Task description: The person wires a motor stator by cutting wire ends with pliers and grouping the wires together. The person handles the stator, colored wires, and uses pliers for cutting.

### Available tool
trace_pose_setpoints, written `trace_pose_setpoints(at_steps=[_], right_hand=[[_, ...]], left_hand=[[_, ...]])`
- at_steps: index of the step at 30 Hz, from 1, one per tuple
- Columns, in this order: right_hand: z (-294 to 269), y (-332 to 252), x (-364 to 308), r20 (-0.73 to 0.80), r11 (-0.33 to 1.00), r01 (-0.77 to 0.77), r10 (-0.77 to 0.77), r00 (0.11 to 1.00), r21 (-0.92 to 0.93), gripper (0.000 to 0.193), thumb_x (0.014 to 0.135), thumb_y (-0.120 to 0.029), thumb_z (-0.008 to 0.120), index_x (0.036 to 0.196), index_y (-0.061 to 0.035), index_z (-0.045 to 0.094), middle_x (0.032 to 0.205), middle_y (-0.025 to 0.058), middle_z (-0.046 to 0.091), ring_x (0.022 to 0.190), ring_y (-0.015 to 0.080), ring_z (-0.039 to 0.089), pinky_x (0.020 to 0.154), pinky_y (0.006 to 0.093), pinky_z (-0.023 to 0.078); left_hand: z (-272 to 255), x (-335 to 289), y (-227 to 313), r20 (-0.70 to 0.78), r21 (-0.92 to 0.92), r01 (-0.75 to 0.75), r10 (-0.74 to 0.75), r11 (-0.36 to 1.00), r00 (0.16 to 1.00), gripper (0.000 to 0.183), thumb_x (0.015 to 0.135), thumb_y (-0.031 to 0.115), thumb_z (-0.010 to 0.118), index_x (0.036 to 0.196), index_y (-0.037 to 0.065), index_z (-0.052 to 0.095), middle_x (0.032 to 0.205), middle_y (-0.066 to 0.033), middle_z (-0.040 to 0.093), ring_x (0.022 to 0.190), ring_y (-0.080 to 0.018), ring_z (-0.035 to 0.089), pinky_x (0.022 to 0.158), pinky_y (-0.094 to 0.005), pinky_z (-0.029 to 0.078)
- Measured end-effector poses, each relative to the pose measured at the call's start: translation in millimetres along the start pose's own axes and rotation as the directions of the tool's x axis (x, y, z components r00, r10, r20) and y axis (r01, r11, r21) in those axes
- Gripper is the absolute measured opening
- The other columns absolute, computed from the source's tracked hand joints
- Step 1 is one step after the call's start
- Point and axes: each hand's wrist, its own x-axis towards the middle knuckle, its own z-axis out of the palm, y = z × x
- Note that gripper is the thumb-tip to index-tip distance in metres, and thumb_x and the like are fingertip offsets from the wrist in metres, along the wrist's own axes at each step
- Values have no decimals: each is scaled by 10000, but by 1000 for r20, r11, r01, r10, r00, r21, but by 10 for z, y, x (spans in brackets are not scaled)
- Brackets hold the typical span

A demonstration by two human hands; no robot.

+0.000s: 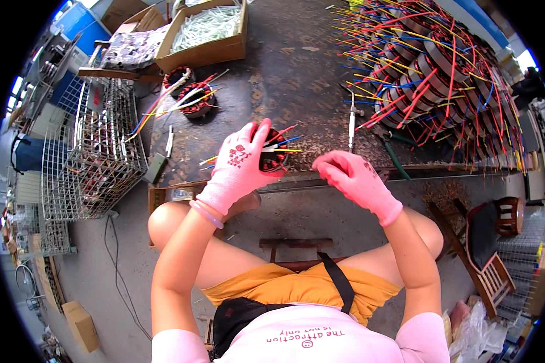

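Observation:
Pink gloves cover both my hands. My left hand (236,163) is closed round the left side of a small motor stator (274,160) at the bench's near edge. Red, blue, yellow and white wires stick out of this stator, and the glove hides part of it. To its right, my right hand (358,183) is apart from the stator, with fingers curled and thumb and fingertips pressed together. Whatever those fingertips hold, if anything, is too small to tell. Beyond the right hand lies a slim metal pen-shaped tool (352,126), and to its right a green-handled tool (397,160).
Many wired stators (427,78) are piled high at the right of the dark workbench (284,72). Two more stators (198,103) sit at the left, below a cardboard box (239,39) of white tubes. A wire basket (103,148) stands left; a wooden chair (487,242) stands right.

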Motion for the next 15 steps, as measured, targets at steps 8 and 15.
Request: trace_pose_setpoints(at_steps=[8, 15], right_hand=[[86, -34, -472, 118, 967, -192, 173, 978, 167, 204, 986, -164, 610, 1111, -19, 681, 829, -17, 640, 659, 37, 502, 579, 225, 433], [195, 80, -483, 151, 969, -112, 80, 985, 222, 229, 986, -170, 608, 1141, -18, 681, 896, 19, 690, 723, 57, 559, 656, 251, 478]], left_hand=[[-762, 141, -511, -245, -17, -1, -3, 1000, 969, 1002, 621, 333, 914, 1450, 6, 456, 1339, -216, 560, 1262, -373, 544, 1074, -430, 441], [-1010, 590, -1362, -165, 56, 157, -145, 986, 975, 1047, 612, 431, 903, 1460, 12, 455, 1359, -204, 566, 1301, -362, 516, 1167, -456, 287]])
